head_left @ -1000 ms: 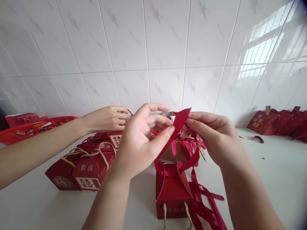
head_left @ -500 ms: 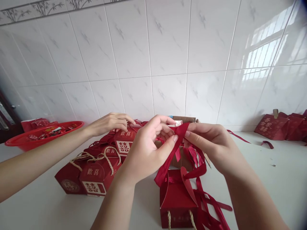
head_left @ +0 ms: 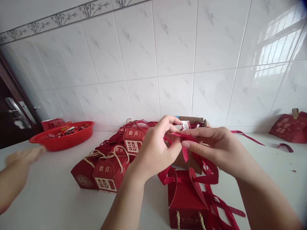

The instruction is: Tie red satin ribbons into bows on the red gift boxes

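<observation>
My left hand [head_left: 153, 150] and my right hand [head_left: 216, 147] meet above a small red gift box [head_left: 185, 199] with rope handles. Both pinch a red ribbon [head_left: 184, 138] between thumb and fingers; its loose ends trail down over the box. Behind my hands stands a brown cardboard box [head_left: 192, 159] with more ribbon pieces. To the left lie several closed red gift boxes [head_left: 107, 167] with rope handles and white labels.
Another person's blurred hand [head_left: 22, 158] is at the far left, over the white counter [head_left: 48, 198]. A red basin [head_left: 63, 135] with small items sits at the back left. More red boxes [head_left: 291, 127] stand at the far right. A door handle [head_left: 15, 111] shows at the left edge.
The other person's hand has drawn back from the box pile to the far left. My hands have folded the ribbon lower and closer together. The view has shifted left and up.
</observation>
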Motion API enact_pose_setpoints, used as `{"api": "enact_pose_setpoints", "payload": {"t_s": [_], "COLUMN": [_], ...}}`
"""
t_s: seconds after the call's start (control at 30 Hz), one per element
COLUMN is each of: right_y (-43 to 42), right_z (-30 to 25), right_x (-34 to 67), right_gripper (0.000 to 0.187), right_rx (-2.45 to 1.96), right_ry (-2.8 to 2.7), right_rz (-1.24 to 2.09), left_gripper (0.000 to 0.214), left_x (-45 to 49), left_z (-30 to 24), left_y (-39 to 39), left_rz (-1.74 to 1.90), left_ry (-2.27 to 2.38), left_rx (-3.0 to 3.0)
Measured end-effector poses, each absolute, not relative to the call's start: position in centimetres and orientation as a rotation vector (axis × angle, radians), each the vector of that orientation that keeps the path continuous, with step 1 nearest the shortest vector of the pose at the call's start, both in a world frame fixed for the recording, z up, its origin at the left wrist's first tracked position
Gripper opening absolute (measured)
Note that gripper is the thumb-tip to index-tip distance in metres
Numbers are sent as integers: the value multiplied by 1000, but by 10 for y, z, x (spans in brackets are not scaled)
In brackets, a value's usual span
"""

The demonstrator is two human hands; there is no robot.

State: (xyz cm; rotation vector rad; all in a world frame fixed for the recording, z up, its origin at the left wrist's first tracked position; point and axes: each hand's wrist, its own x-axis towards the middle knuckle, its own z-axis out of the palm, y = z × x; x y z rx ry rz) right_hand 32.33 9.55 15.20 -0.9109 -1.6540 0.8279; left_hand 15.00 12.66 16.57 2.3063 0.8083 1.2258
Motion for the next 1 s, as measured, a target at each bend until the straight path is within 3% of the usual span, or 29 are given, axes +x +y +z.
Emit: {"api": "enact_pose_setpoints", "payload": {"t_s": [0.17, 0.4, 0.53, 0.67, 1.0], "right_y": [97, 96, 101, 110, 111], "right_z": [155, 154, 150, 146, 147], "right_x": [323, 320, 321, 325, 326], "right_gripper": [20, 25, 32, 26, 21], "right_rx": [-879, -866, -858, -741, -618], "right_ry": [-1575, -1451, -1426, -1372, -1323], "right_rz": [850, 855, 908, 1009, 1134], "left_gripper": [23, 8, 8, 12, 14], "left_x": [151, 156, 159, 160, 154], "left_z": [165, 163, 162, 162, 162], "left_y": [125, 128, 133, 135, 136], "left_rz": [1274, 1509, 1665, 1805, 1769], "left_ry": [802, 610, 565, 559, 516], "left_rx": [2333, 2309, 2333, 2429, 2509]}}
